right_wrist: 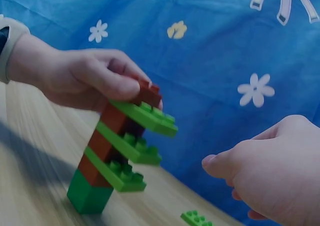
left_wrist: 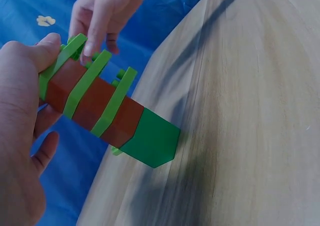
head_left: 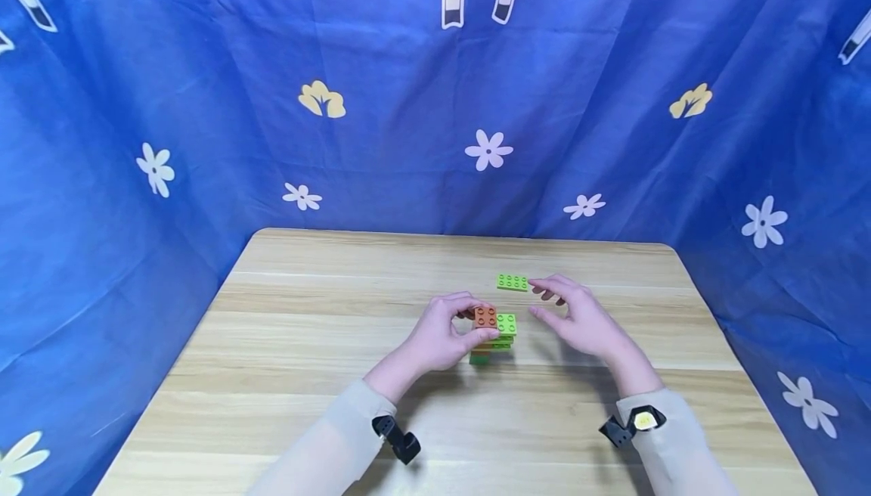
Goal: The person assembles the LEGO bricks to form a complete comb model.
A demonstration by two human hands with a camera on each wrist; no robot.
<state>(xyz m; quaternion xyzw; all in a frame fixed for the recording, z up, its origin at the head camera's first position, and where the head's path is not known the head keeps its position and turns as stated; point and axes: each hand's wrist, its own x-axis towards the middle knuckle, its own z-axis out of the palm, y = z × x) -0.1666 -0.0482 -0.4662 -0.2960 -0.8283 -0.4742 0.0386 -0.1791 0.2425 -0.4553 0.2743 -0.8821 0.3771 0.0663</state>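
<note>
A tower of toy building bricks (right_wrist: 102,151) stands on the table, with a dark green brick (left_wrist: 152,137) at its foot. Above that, brown bricks alternate with light green plates whose studded ends jut out to one side. My left hand (head_left: 438,335) grips the tower's top between thumb and fingers, at the uppermost brown brick (head_left: 485,317). Beyond the tower lies a loose light green plate (head_left: 512,283) with studs. My right hand (head_left: 578,318) hovers with nothing in it, its fingertips close to that plate's right end; whether they touch it I cannot tell.
The wooden table (head_left: 306,314) carries the bricks and has a blue patterned curtain (head_left: 401,103) behind it and on both sides. Dark straps with small devices (head_left: 401,439) sit on both sleeved wrists.
</note>
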